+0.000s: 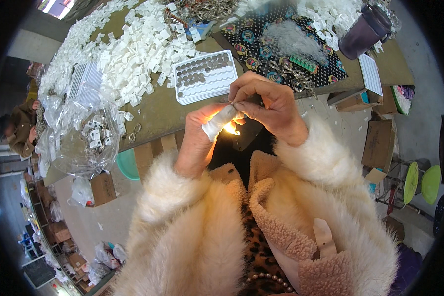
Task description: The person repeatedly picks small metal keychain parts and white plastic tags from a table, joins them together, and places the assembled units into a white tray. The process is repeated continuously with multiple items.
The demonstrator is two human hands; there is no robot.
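My left hand (pixel 193 143) is raised in front of the table edge, with a white wrap (pixel 218 123) around one digit. Its fingertips meet those of my right hand (pixel 276 107), which is closed in a pinch. Whatever lies between the fingertips is too small and covered to make out. A bright orange-yellow glow (pixel 231 129) shows just below the fingers. Beyond my hands, a white tray (pixel 216 84) on the table holds several rows of small round grey discs, with some slots unfilled.
White plastic pieces (pixel 138 54) are heaped across the table (pixel 155 118). A clear bag (pixel 64 145) hangs over its left edge. Patterned black cloth (pixel 246 32) and a dark tumbler (pixel 364 33) stand far right. Cardboard boxes (pixel 379 143) sit below; another person (pixel 22 130) is at far left.
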